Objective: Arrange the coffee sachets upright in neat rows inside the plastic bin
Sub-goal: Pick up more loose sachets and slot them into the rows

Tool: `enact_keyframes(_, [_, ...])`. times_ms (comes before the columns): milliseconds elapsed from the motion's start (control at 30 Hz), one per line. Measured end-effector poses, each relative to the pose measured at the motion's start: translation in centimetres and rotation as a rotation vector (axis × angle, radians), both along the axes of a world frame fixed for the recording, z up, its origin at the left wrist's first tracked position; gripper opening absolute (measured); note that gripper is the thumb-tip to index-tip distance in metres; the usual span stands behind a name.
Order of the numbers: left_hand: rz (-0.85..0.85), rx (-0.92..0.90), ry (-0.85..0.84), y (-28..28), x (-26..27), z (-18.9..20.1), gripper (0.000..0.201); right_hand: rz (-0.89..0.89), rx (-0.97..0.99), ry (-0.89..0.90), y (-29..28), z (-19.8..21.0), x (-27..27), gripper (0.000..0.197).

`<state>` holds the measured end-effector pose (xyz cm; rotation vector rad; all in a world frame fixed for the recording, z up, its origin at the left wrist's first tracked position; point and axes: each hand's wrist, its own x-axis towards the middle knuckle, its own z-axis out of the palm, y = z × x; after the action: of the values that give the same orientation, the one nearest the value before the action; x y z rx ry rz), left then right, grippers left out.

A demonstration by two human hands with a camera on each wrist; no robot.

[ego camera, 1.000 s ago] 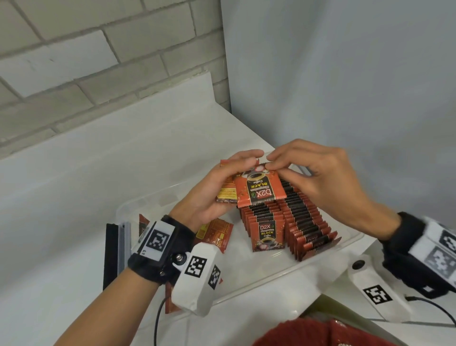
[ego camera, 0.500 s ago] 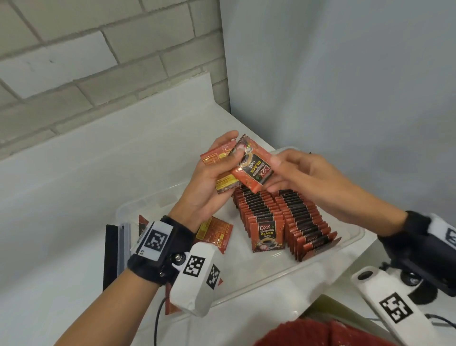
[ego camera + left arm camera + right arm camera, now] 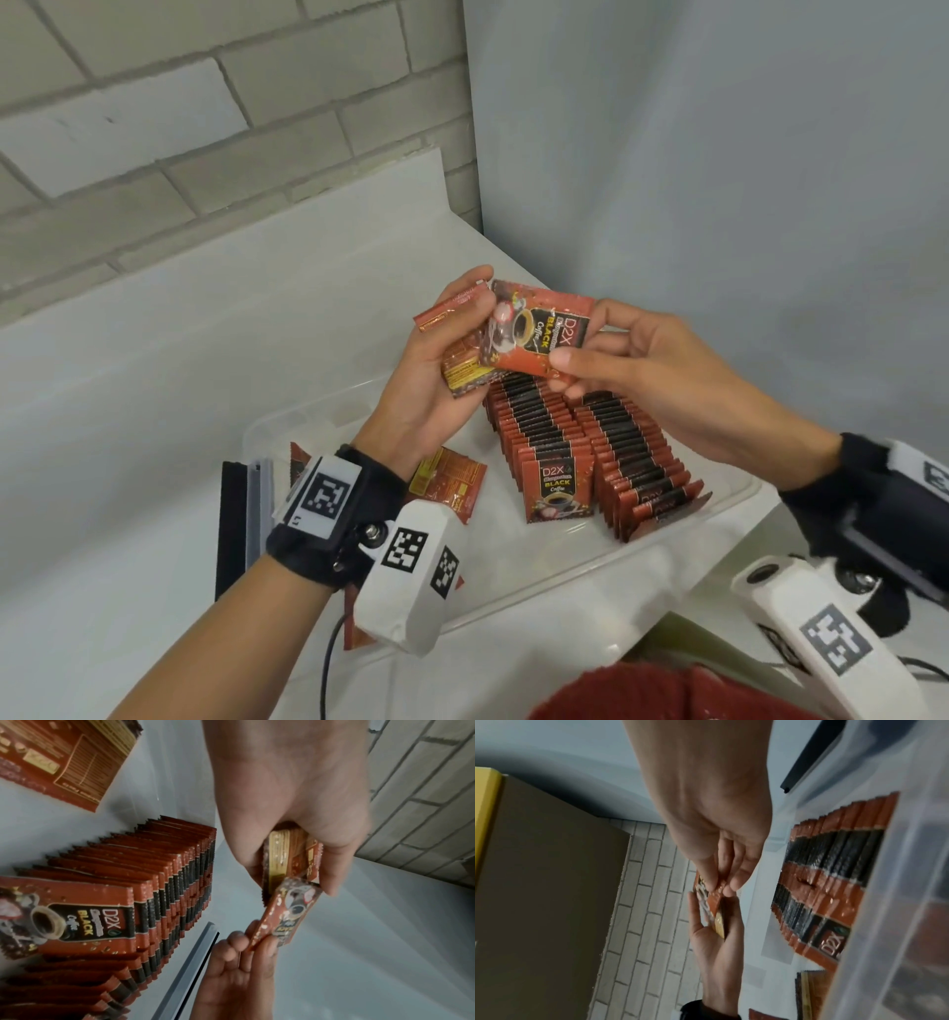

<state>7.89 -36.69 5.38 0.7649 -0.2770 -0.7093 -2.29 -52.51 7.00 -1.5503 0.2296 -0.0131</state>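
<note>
A clear plastic bin (image 3: 606,570) holds two rows of red-and-black coffee sachets (image 3: 580,452) standing on edge, also seen in the left wrist view (image 3: 154,882). Above the bin my left hand (image 3: 441,370) grips a small stack of sachets (image 3: 464,370). My right hand (image 3: 631,370) pinches the right end of one sachet (image 3: 539,334) with its printed face up, thumb on top. That sachet's other end still lies under my left thumb. The pinch shows in the left wrist view (image 3: 259,939) and the right wrist view (image 3: 718,890).
Loose sachets (image 3: 452,483) lie flat on the bin floor at the left. A black and grey strip (image 3: 241,519) lies beside the bin's left wall. The white counter (image 3: 205,360) meets a brick wall behind and a pale wall on the right.
Both hands have risen from the rows. The top sachet has turned from upright to lying sideways, and my right hand has shifted from its top edge to its right end.
</note>
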Motion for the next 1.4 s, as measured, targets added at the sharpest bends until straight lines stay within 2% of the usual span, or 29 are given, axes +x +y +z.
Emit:
enact_keyframes(133, [0.039,0.020,0.057,0.1,0.3,-0.3,0.020,0.118,-0.186,-0.040,-0.6,0.2,-0.9,0.013])
enact_keyframes(300, [0.029,0.037,0.037,0.1,0.2,-0.3,0.033,0.353,-0.584,-0.080,-0.4,-1.0,-1.9,0.008])
enact_keyframes(467, [0.034,0.064,0.036,0.1,0.0,-0.3,0.037,0.619,-0.970,-0.069,0.2,-2.5,-2.5,0.005])
enact_keyframes(567, [0.043,0.076,0.038,0.1,0.0,-0.2,0.037,0.626,-1.155,-0.121,0.4,-3.3,-2.4,0.007])
enact_keyframes(667, [0.042,0.082,0.043,0.1,0.0,-0.2,0.039,0.553,-1.271,-0.343,0.5,-3.4,-2.3,0.021])
enact_keyframes(800, [0.038,0.097,0.048,0.2,0.0,-0.2,0.044,0.539,-1.321,-0.430,0.5,-3.5,-2.3,0.028])
enact_keyframes(1000, [0.023,0.132,0.043,0.2,-0.4,0.1,0.049,0.581,-1.279,-0.400,0.2,-3.9,-2.3,0.028])
enact_keyframes(1233, [0.020,0.152,0.042,0.1,-0.4,0.2,0.050,0.535,-1.218,-0.424,-0.2,-4.2,-1.9,0.032])
enact_keyframes(1400, [0.024,0.149,0.051,0.0,-0.5,0.2,0.044,0.529,-1.146,-0.293,-0.6,-4.1,-1.5,0.022])
